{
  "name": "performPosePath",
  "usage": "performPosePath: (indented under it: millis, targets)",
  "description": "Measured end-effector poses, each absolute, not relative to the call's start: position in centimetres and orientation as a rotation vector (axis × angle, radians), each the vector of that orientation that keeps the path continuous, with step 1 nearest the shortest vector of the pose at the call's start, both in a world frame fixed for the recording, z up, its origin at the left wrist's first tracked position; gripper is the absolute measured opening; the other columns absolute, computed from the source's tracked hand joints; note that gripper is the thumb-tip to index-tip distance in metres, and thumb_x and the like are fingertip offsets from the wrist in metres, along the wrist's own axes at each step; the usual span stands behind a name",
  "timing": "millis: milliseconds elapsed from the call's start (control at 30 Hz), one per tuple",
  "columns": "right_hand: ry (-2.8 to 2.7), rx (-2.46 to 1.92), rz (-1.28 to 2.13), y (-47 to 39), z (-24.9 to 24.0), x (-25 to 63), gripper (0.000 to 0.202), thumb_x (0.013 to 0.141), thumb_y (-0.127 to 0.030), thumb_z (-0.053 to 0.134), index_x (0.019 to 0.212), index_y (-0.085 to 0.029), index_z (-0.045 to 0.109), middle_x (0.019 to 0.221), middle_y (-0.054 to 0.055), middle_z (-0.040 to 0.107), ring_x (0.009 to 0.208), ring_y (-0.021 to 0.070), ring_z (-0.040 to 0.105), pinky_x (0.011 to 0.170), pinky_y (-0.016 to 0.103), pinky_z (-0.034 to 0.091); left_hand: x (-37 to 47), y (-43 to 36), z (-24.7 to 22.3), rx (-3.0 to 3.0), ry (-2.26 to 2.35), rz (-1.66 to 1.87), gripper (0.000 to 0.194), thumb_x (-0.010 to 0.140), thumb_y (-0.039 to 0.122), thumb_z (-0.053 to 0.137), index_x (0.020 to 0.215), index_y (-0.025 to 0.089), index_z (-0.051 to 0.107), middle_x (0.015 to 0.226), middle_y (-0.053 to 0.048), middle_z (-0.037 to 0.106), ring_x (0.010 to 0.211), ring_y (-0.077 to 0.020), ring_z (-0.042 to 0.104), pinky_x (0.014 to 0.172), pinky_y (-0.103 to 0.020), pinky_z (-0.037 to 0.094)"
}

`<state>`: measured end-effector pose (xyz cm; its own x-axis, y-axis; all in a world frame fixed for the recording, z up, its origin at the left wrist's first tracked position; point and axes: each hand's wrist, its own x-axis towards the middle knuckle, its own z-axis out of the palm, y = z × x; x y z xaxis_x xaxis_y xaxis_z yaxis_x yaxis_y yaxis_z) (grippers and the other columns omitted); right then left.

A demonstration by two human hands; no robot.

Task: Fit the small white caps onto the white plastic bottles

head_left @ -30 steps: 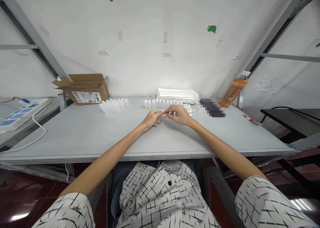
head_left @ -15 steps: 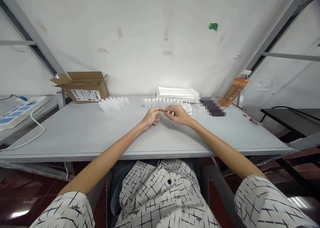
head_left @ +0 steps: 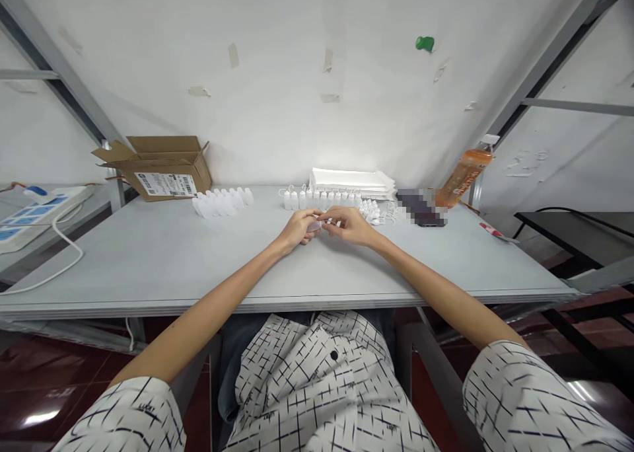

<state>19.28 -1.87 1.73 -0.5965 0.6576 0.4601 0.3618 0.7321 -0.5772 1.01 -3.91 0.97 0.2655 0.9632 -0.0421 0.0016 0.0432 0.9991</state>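
My left hand (head_left: 298, 230) is closed around a small translucent plastic bottle (head_left: 314, 226), held on its side just above the table with its neck end toward the right. My right hand (head_left: 351, 227) meets it there, thumb and fingers pinched at the neck; the small piece between them is too tiny and covered to make out. Just behind the hands stands a row of small white bottles (head_left: 323, 199) with caps and looped strings. A pile of small white caps and cords (head_left: 371, 213) lies behind my right hand.
Several translucent bottles (head_left: 222, 202) stand at the back left, before an open cardboard box (head_left: 166, 174). White sheets (head_left: 351, 180) are stacked by the wall. On the right are a dark, pixelated phone-like object (head_left: 421, 209) and an orange drink bottle (head_left: 465, 176). A power strip (head_left: 44, 217) sits far left.
Both hands stay together around the small bottle, with only slight finger shifts at its neck. The whole view has tilted slightly.
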Motion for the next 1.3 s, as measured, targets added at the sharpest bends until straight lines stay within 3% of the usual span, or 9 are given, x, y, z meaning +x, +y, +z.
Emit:
performPosePath:
  millis: [333, 500, 633, 767, 867, 1067, 1300]
  targets:
    - [-2.173, -0.814, 0.694, -2.3, 1.8, 18.9, 0.023, 0.087, -0.028, 0.06, 0.097, -0.016, 0.076, 0.093, 0.006, 0.074, 0.058, 0.0117, 0.066, 0.06, 0.025, 0.048, 0.7, -4.6, 1.4, 1.536, 1.07, 0.927, 0.025, 0.082, 0.027, 0.045, 0.097, 0.016, 0.062, 0.066, 0.002, 0.045, 0.047, -0.0065, 0.031, 0.043, -0.02, 0.019]
    - [-2.146, -0.785, 0.587, -1.9, 2.0, 19.2, 0.022, 0.084, -0.025, 0.061, 0.096, -0.016, 0.076, 0.093, 0.007, 0.075, 0.071, 0.0151, 0.067, 0.058, 0.024, 0.047, 0.7, -4.4, 1.1, 1.805, 1.075, 0.923, 0.026, 0.088, 0.028, 0.041, 0.093, 0.014, 0.062, 0.065, 0.001, 0.046, 0.054, -0.0103, 0.037, 0.05, -0.024, 0.03]
    - [-2.1, -0.776, 0.543, -1.5, 1.8, 19.3, 0.02, 0.082, -0.027, 0.063, 0.094, -0.017, 0.076, 0.092, 0.007, 0.074, 0.072, 0.0145, 0.065, 0.056, 0.023, 0.047, 0.1, -4.0, 1.3, 2.07, 1.143, 0.883, 0.032, 0.093, 0.036, 0.04, 0.086, 0.014, 0.063, 0.066, 0.0, 0.053, 0.065, -0.015, 0.049, 0.064, -0.028, 0.04]
    - [-2.056, -0.804, 0.608, -1.2, 1.4, 19.3, 0.018, 0.08, -0.028, 0.065, 0.089, -0.017, 0.074, 0.092, 0.007, 0.073, 0.072, 0.0145, 0.065, 0.053, 0.022, 0.046, -0.5, -3.6, 1.3, 2.257, 1.167, 0.828, 0.037, 0.095, 0.041, 0.041, 0.094, 0.014, 0.065, 0.081, -0.004, 0.065, 0.077, -0.0187, 0.056, 0.074, -0.031, 0.042]
    - [-2.005, -0.809, 0.784, -1.2, 1.2, 19.2, 0.022, 0.08, -0.033, 0.066, 0.091, -0.015, 0.071, 0.09, 0.008, 0.071, 0.067, 0.0148, 0.065, 0.05, 0.023, 0.047, -0.7, -3.2, 0.8, 2.32, 1.176, 0.806, 0.035, 0.094, 0.039, 0.044, 0.101, 0.013, 0.066, 0.09, -0.006, 0.068, 0.079, -0.019, 0.056, 0.073, -0.031, 0.042]
    - [-2.014, -0.824, 0.974, -1.4, 1.1, 19.3, 0.026, 0.082, -0.036, 0.064, 0.097, -0.014, 0.066, 0.064, 0.001, 0.065, 0.054, 0.014, 0.062, 0.047, 0.024, 0.048, -1.0, -2.8, 0.3, 2.429, 1.184, 0.769, 0.028, 0.092, 0.034, 0.049, 0.1, 0.015, 0.068, 0.089, -0.005, 0.068, 0.075, -0.0175, 0.055, 0.069, -0.029, 0.041]
    - [-1.95, -0.83, 1.075, -1.9, 0.8, 18.8, 0.022, 0.079, -0.029, 0.063, 0.096, -0.016, 0.063, 0.067, 0.0, 0.066, 0.057, 0.014, 0.064, 0.049, 0.024, 0.051, -1.2, -3.1, 0.5, 2.583, 1.24, 0.748, 0.022, 0.09, 0.029, 0.051, 0.094, 0.017, 0.069, 0.086, -0.005, 0.066, 0.075, -0.0179, 0.056, 0.068, -0.029, 0.042]
